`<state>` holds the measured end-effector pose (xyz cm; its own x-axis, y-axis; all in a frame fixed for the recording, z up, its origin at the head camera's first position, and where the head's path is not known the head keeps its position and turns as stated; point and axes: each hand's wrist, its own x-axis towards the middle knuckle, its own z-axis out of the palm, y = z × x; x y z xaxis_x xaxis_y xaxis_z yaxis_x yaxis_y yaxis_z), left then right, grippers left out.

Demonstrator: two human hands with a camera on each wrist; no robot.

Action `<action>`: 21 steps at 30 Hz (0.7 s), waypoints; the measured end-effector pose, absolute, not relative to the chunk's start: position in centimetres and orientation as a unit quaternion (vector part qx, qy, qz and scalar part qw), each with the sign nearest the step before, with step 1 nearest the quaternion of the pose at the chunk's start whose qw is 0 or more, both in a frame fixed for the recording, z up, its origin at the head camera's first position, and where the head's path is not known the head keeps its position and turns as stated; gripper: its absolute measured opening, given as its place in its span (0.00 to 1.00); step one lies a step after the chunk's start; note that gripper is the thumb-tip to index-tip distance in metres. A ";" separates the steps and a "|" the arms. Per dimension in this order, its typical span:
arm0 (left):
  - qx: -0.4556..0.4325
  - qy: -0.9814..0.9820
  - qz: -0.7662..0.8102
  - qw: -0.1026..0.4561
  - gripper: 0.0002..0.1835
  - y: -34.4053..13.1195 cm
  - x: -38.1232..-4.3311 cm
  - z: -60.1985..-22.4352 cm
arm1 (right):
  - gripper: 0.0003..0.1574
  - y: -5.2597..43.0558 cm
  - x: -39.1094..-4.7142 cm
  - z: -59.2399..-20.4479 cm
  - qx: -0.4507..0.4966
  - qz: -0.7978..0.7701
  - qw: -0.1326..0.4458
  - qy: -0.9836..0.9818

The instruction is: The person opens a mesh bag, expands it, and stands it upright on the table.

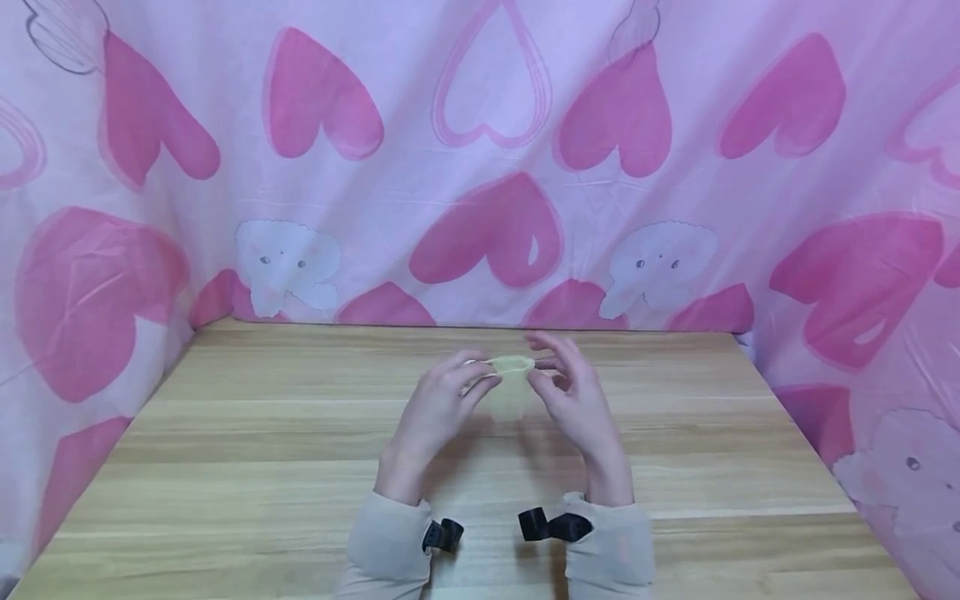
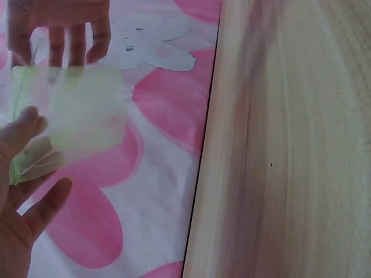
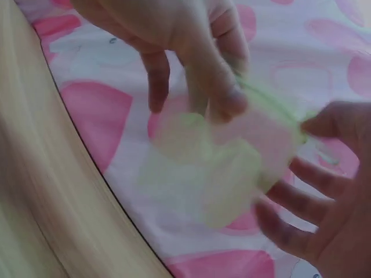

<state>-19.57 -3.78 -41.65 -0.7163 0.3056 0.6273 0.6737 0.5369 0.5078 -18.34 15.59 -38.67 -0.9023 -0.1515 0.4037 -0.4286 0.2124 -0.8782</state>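
Note:
A sheer pale yellow-green drawstring pouch (image 1: 513, 392) hangs between my two hands above the table, its mouth spread into an oval. My left hand (image 1: 447, 398) pinches the left end of the rim. On the other side my right hand (image 1: 573, 400) holds the right end between thumb and fingers, with one finger raised. The left wrist view shows the pouch (image 2: 90, 110) thin enough to see through, with the left thumb (image 2: 26, 124) at its gathered edge. In the right wrist view the pouch (image 3: 232, 179) is blurred, and a greenish cord runs along its rim.
The wood-grain table (image 1: 262, 467) extends below both hands. Pink curtain (image 1: 487, 125) with hearts and cartoon animals encloses its back and sides. Black wrist straps (image 1: 555, 526) sit on both beige sleeves.

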 end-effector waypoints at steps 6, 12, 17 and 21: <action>-0.282 -0.867 -0.370 0.181 0.13 -3.4 -19.3 -41.4 | 0.13 15.1 -18.8 -39.5 0.180 0.594 0.103 -0.777; -0.258 -0.881 -0.370 0.144 0.20 -2.9 -19.1 -41.6 | 0.12 14.3 -18.9 -39.6 0.133 0.534 0.132 -0.825; -0.232 -0.878 -0.389 0.154 0.17 -2.6 -18.9 -41.6 | 0.21 14.2 -19.0 -39.9 0.144 0.516 0.124 -0.835; -0.224 -0.890 -0.365 0.160 0.16 -2.4 -18.8 -41.5 | 0.27 14.3 -19.1 -40.1 0.162 0.497 0.094 -0.848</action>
